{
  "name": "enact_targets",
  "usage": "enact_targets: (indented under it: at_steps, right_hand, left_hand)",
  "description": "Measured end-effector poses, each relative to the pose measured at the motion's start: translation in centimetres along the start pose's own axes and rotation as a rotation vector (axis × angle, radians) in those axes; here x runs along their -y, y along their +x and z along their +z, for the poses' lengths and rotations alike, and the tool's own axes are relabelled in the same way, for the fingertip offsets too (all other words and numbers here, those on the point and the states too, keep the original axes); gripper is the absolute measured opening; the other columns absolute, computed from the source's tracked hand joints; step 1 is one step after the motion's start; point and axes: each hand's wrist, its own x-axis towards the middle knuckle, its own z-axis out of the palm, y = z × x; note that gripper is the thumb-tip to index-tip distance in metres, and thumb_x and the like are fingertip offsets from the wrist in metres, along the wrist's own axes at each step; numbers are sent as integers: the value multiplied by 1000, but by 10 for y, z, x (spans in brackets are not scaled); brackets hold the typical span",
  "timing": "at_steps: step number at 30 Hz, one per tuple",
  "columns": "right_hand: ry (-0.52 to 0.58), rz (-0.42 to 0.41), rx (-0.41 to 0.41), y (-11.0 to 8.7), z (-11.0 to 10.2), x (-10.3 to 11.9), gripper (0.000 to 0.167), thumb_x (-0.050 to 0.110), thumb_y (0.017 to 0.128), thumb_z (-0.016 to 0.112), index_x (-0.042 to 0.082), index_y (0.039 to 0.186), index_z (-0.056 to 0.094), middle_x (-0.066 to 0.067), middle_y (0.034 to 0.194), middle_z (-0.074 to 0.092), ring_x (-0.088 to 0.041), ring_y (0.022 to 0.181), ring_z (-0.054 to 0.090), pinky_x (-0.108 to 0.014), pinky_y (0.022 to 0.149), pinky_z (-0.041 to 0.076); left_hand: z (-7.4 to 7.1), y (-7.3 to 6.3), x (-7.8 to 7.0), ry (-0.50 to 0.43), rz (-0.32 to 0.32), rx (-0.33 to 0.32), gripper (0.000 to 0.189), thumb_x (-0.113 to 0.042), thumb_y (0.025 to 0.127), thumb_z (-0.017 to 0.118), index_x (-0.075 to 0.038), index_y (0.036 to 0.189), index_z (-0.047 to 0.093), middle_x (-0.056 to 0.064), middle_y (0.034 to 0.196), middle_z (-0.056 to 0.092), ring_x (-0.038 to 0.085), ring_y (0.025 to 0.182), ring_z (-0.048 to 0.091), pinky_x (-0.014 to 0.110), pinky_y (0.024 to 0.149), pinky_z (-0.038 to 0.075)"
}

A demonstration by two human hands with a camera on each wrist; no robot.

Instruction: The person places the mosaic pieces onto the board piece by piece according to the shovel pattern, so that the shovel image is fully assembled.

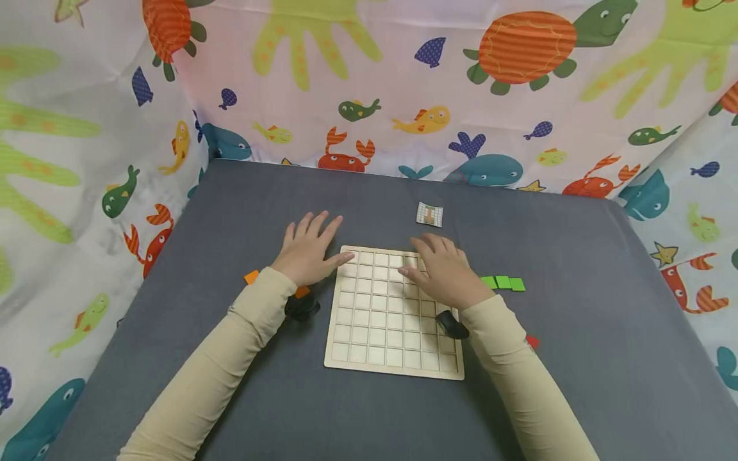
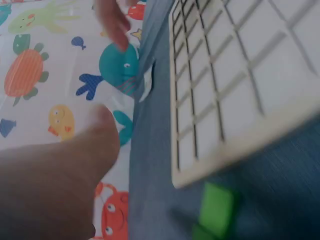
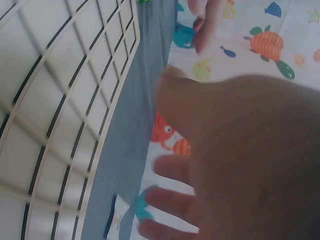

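Two hands: the left hand (image 1: 308,253) and the right hand (image 1: 441,272), both in cream sleeves (image 1: 230,346), reach over the gray desk (image 1: 277,416).
Left grip: fingers straight and fanned out, holding nothing; the thumb lies over the far left corner of the board, contact unclear.
Right grip: fingers loose, nothing held; it hangs over the board's far right part, and I cannot tell whether a fingertip touches.
Wooden grid board: (image 1: 378,320) mid-desk, between the hands, flat, its raised strips dividing pale squares.
Printed slip: (image 1: 429,214) beyond the board's far right corner, its fine print too small to read.
Green tiles: (image 1: 503,282) in a row just right of the right wrist; more green (image 2: 217,207) shows off the board's left edge in the left wrist view.
Orange tiles: (image 1: 250,276) around the left wrist, partly covered.
Red tile: (image 1: 532,342) peeking out by the right sleeve.
Board edges: near edge and both near corners uncovered, with a broad gray stretch toward the wearer and wide margins left and right.
Desk's far edge: meets a sea-animal curtain (image 1: 392,83), well past the fingertips.
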Motion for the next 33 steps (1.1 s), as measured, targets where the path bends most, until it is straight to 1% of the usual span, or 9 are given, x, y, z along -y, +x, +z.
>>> enact_targets:
  at_steps: [4,7,11,15,20,23,26,30,33]
  right_hand:
    - [-23,-31,38,-6,3,-14,71,50,95,53,3,146,37,-18,148,34,-40,136,30,-60,105,29]
    - [-39,-34,55,-12,5,-24,81,51,89,61,-1,145,35,-22,146,36,-43,134,34,-60,104,32]
    - [-39,-41,75,-19,6,-37,93,52,80,71,-2,145,34,-24,145,37,-45,132,36,-61,102,34]
    - [-23,-57,81,-26,8,-48,98,53,72,77,-1,144,38,-24,144,38,-44,131,36,-63,100,34]
    - [-12,-61,78,-33,12,-58,103,59,66,78,3,144,39,-22,147,35,-44,133,33,-67,97,32]
    - [-19,-61,70,-34,15,-62,104,60,65,79,5,145,39,-20,148,34,-43,134,32,-68,95,31]
    - [-33,-73,55,-34,17,-64,104,59,65,79,5,144,39,-20,148,34,-42,134,31,-68,95,31]
    - [-50,-84,51,-36,17,-65,105,59,64,80,4,144,38,-21,149,33,-44,137,27,-70,101,23]
    - [-65,-75,61,-37,15,-64,107,59,65,79,2,145,37,-21,151,30,-45,140,21,-71,104,15]
  left_hand:
    - [0,-15,20,-1,31,-54,56,-40,95,57,-11,142,47,18,142,43,38,131,38,57,101,33]
    - [0,-26,36,18,26,-53,44,-33,95,60,-10,132,57,16,128,56,34,116,52,55,90,36]
    - [2,-36,58,40,29,-33,39,-28,94,63,-10,128,60,14,122,60,32,109,57,54,84,35]
    - [5,-38,73,35,55,-21,40,-25,92,66,-9,128,60,14,121,59,32,107,57,51,81,38]
    - [9,-33,77,31,83,-32,41,-25,91,67,-8,128,60,13,119,59,31,105,57,47,77,42]
    - [9,-29,76,35,78,-50,41,-26,92,66,-7,128,61,13,118,60,32,105,58,48,79,43]
    - [9,-25,75,49,88,-64,42,-28,92,66,-9,128,61,12,114,61,30,99,57,46,76,44]
    - [11,-21,76,66,111,-72,40,-29,90,67,-12,127,63,9,104,59,24,86,52,39,68,39]
    - [14,-18,81,52,104,-88,36,-29,90,68,-13,122,65,8,103,59,24,87,52,39,69,38]
